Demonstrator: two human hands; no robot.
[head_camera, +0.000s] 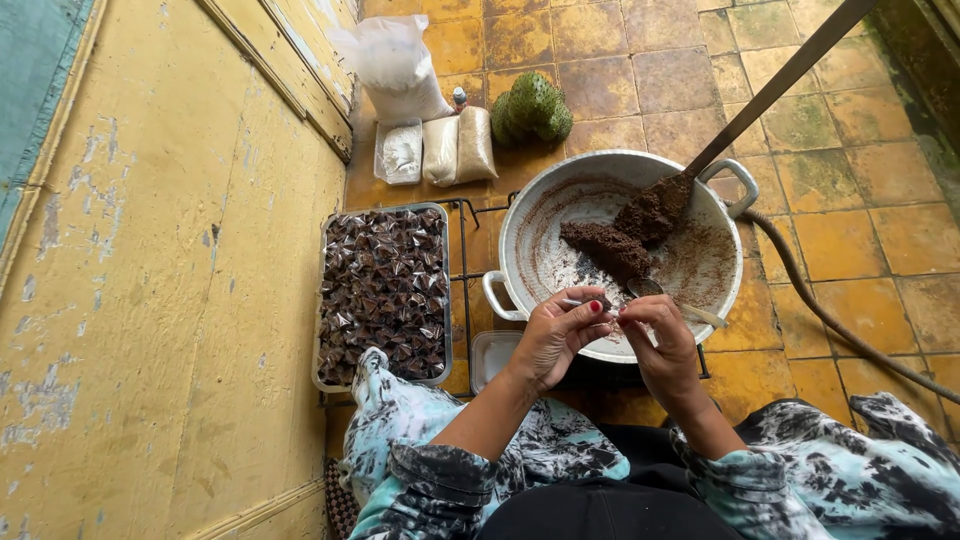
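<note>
Pinched together at the lower centre of the frame, the left hand (556, 335) and right hand (655, 340) hold a small wrapper (600, 303) over the pot (520, 235), seemingly closing it, and the tray (330, 300) at centre left looks next.

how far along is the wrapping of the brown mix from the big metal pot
Done: the rectangular metal tray is nearly full of small clear-wrapped brown pieces. In hand: left hand and right hand pinch a small piece together. Left: a brown clump remains in the round metal pot.
</note>
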